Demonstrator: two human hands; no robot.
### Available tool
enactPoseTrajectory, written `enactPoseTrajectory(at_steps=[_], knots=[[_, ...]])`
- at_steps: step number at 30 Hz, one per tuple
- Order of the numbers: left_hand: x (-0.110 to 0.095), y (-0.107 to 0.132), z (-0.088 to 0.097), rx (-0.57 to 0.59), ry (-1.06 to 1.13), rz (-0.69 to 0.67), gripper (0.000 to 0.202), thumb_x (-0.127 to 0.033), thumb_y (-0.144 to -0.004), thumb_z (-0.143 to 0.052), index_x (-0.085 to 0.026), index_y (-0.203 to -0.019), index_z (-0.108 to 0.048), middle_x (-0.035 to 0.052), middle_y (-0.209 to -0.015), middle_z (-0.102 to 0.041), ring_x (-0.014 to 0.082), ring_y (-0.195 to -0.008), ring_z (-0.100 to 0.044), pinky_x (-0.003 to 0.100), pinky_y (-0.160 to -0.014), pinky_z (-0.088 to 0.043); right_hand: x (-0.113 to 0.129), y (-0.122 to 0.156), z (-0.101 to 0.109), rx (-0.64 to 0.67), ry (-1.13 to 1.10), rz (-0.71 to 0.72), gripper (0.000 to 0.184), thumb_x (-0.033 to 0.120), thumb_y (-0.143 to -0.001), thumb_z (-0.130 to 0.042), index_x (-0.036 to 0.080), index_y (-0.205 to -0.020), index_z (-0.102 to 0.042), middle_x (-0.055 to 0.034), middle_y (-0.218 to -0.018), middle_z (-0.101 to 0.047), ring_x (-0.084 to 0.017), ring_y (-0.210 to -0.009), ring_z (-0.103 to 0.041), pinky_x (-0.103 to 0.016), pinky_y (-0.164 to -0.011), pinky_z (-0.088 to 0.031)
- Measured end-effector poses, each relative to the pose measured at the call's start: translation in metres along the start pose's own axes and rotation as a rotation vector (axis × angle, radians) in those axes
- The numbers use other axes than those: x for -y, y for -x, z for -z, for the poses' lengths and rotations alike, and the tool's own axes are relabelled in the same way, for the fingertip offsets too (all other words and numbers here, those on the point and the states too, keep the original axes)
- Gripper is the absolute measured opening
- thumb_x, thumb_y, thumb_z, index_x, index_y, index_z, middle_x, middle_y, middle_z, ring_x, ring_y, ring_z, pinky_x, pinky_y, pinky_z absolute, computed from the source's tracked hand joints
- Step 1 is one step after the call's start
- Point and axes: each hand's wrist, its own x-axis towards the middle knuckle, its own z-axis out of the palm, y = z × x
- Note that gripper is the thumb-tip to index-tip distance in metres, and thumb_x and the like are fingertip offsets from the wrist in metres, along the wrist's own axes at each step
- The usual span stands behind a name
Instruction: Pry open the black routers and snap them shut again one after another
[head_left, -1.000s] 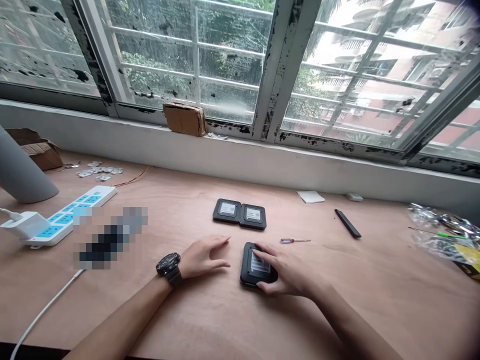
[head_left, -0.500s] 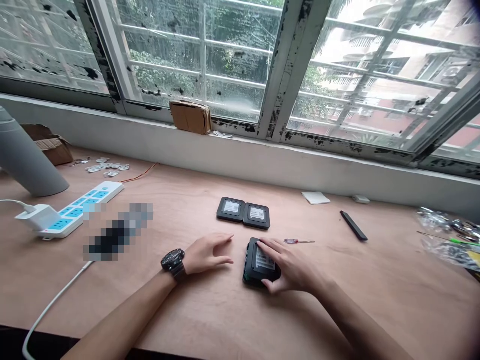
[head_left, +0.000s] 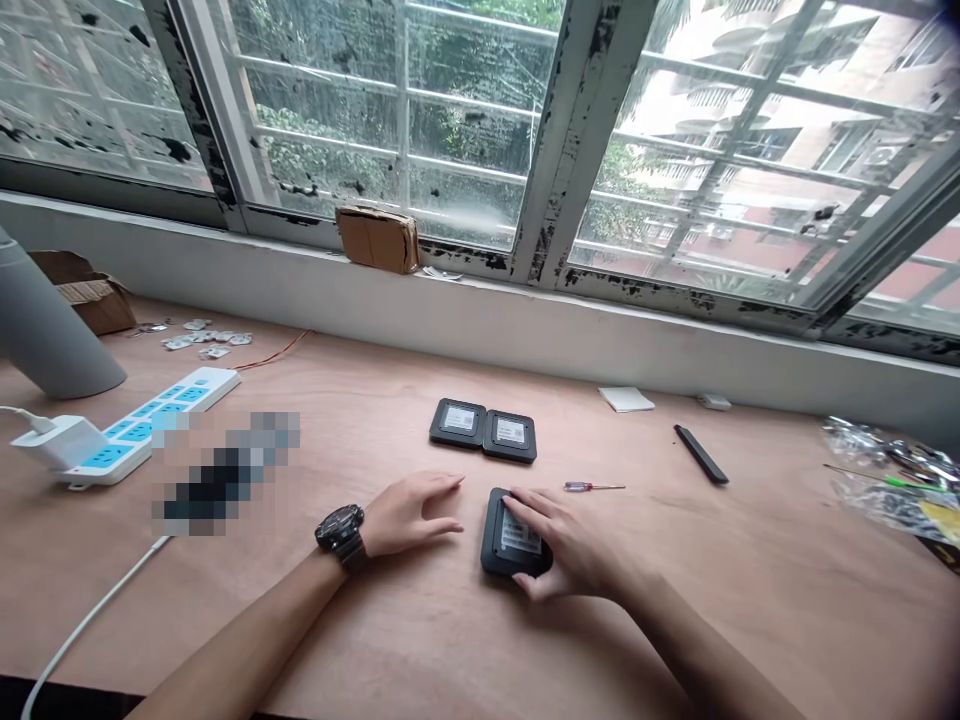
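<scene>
My right hand [head_left: 562, 545] grips a black rounded-corner device [head_left: 499, 545] lying on the plywood tabletop [head_left: 360, 400], its fingers across a white label and its thumb at the near edge. My left hand [head_left: 412, 515], fingers apart and holding nothing, rests flat on the wood just left of that device. A black wristwatch [head_left: 340, 530] sits on my left wrist. Beyond both hands lie a pair of joined black devices [head_left: 483, 430] with white labels. A small screwdriver [head_left: 594, 487] with a red-banded handle lies right of them.
At left are a white power strip [head_left: 142, 430] with blue sockets, a white charger [head_left: 60, 442], a grey cylinder [head_left: 45, 330] and a pixelated object [head_left: 225, 475]. At right lie a black bar [head_left: 701, 454] and plastic bags of parts [head_left: 892, 490]. A window sill backs the table.
The black device has turned slightly under my right hand, first one way and then back. My left hand stays in place. The whole view has shifted a little with my head.
</scene>
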Motion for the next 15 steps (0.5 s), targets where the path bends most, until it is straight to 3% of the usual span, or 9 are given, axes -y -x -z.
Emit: enactPoseTrajectory(at_steps=[15], knots=[[-0.0033, -0.0004, 0.0022, 0.014, -0.035, 0.019, 0.065, -0.059, -0.088, -0.071, -0.025, -0.142, -0.058, 0.0079, -0.144, -0.060, 0.0302, -0.133, -0.056, 0.044, -0.114, -0.043, 0.0011, 0.0042, 0.0039, 0.009, 0.004, -0.052, 0.089, 0.051, -0.068, -0.075, 0.019, -0.148, -0.052, -0.0155, -0.150, -0.052, -0.041, -0.132, -0.051, -0.052, -0.111, -0.043]])
